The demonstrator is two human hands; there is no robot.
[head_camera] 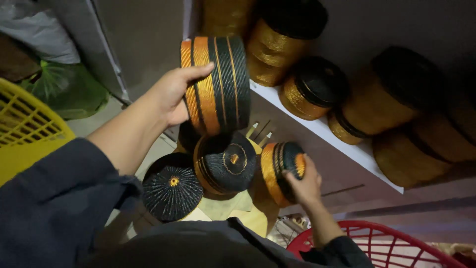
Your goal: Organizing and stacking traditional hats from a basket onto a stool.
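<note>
Storeroom or stock corner of a small craft workshop, dimly lit. A white shelf along the wall carries many round woven lidded baskets in gold and black, laid on their sides right up to its front edge. More of the same baskets stand crowded on the floor below. A yellow plastic crate sits at the left, a red plastic basket at the lower right, and a green bag beside bare grey panels.

Woven basket — coiled fibre, ribbed, slight sheen.
</note>
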